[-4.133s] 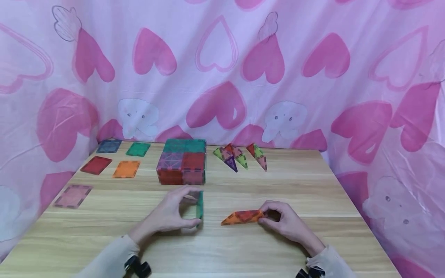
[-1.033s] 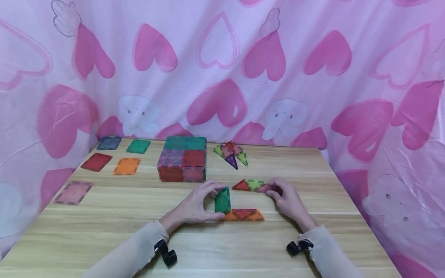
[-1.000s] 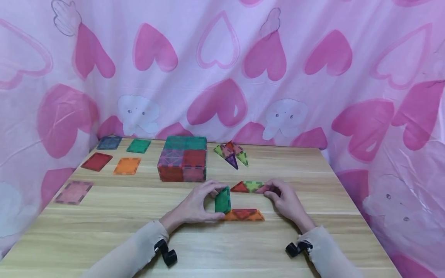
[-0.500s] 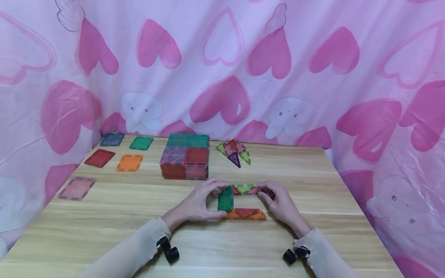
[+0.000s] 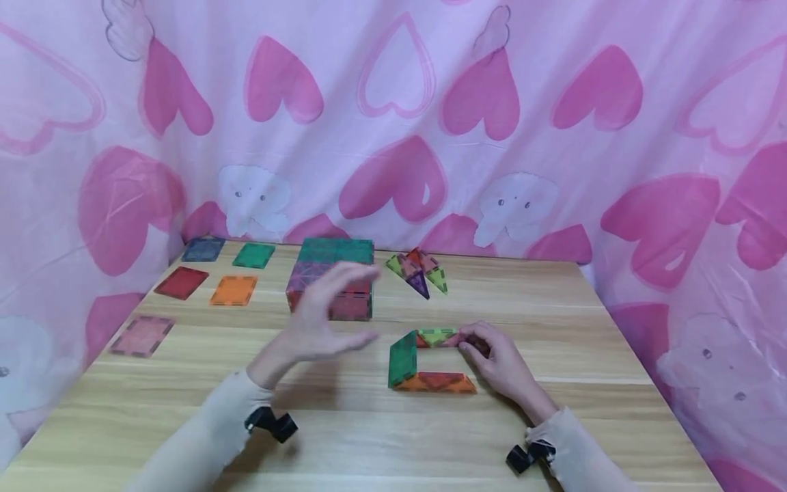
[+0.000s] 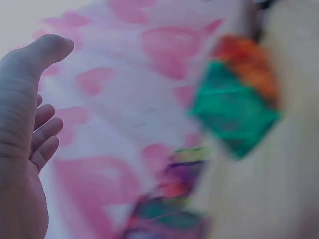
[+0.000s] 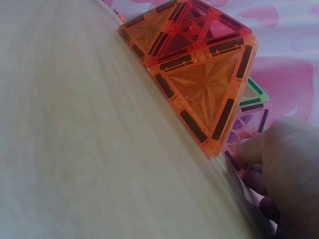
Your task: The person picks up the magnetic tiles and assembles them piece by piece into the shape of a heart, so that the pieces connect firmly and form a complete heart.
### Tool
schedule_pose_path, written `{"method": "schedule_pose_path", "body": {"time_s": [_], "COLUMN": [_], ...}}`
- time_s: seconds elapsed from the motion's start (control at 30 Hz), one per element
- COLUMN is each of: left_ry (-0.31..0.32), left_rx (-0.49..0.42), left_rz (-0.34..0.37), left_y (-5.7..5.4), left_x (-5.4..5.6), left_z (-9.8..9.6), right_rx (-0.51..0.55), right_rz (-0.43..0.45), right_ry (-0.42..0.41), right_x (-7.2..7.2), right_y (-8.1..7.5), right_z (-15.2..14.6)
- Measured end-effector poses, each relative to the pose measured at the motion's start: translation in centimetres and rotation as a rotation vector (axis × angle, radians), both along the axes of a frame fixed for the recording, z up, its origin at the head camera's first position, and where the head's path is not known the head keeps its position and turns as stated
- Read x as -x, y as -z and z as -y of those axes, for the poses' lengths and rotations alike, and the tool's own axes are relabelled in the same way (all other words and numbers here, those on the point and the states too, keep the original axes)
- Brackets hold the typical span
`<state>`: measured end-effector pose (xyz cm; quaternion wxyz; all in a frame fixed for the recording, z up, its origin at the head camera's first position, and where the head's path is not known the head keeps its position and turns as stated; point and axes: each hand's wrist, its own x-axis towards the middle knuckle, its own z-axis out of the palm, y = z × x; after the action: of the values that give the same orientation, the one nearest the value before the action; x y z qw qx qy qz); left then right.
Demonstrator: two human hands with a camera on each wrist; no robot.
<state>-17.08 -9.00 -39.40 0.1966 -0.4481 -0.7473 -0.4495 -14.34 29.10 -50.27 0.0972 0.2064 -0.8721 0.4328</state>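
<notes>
In the head view my left hand (image 5: pixel 316 321) is raised off the table with fingers and thumb spread, holding nothing, before the block of magnetic tiles (image 5: pixel 350 307). A green square magnetic tile (image 5: pixel 402 359) stands on edge. It joins a front strip of orange and red triangular tiles (image 5: pixel 434 383) to a back strip of red, lime and pink triangular tiles (image 5: pixel 438 337). My right hand (image 5: pixel 501 362) pinches the pink end of the back strip. The right wrist view shows that pink triangular tile (image 7: pixel 251 119) under the thumb, beyond an orange triangle (image 7: pixel 204 84). The left wrist view is blurred.
Several flat square tiles lie at the left: blue (image 5: pixel 203 249), green (image 5: pixel 254 255), red (image 5: pixel 182 283), orange (image 5: pixel 233 290) and pink (image 5: pixel 143 336). A cluster of triangular tiles (image 5: pixel 416 272) lies at the back. A pink heart-patterned curtain (image 5: pixel 393 178) hangs behind the table.
The right hand brought the lime-topped strip in from the back right to meet the green tile. The left hand has let go of the green tile and moved left and up.
</notes>
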Motion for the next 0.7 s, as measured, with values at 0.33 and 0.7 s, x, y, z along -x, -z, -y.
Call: {"method": "schedule_pose_path", "body": {"time_s": [0.33,0.7], "left_ry": [-0.278,-0.611], "left_rx": [-0.136,0.117], "left_rz": [0.235,0.519], "left_y": [-2.0,5.0], "left_x": [3.8,6.0], "left_z": [11.6,20.1], "right_rx": [-0.008,-0.024], "right_rz": [0.029,0.022], "right_ry": [0.017,0.011], "right_x": [0.0,0.0], "right_y": [0.1,0.0], "right_z": [0.0,-0.1]}}
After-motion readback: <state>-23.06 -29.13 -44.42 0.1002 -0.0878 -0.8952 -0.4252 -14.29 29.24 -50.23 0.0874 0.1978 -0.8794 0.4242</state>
